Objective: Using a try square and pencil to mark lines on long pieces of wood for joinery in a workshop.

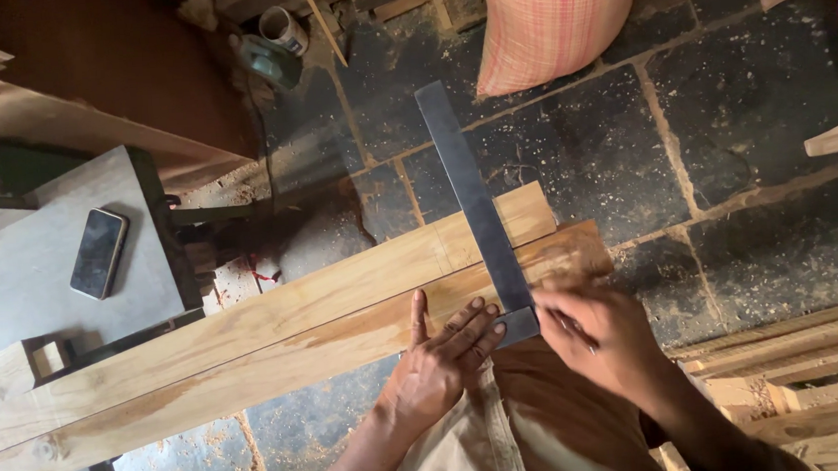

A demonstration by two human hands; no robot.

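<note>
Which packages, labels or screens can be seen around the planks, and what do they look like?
Dark rectangular phone: lies face up on the grey bench top at left, screen off.
Pink-and-orange checked woven sack: stands full on the stone floor at top.
No labels or signs show.

A dark stone-slab floor (765,84), dusted with sawdust, carries a pink checked sack (551,18) and a stack of timber strips (789,359). Two long pale planks (252,340) lie side by side above it, a metal square (480,213) resting across them. A grey bench top (29,275) holds a phone (99,253).
</note>
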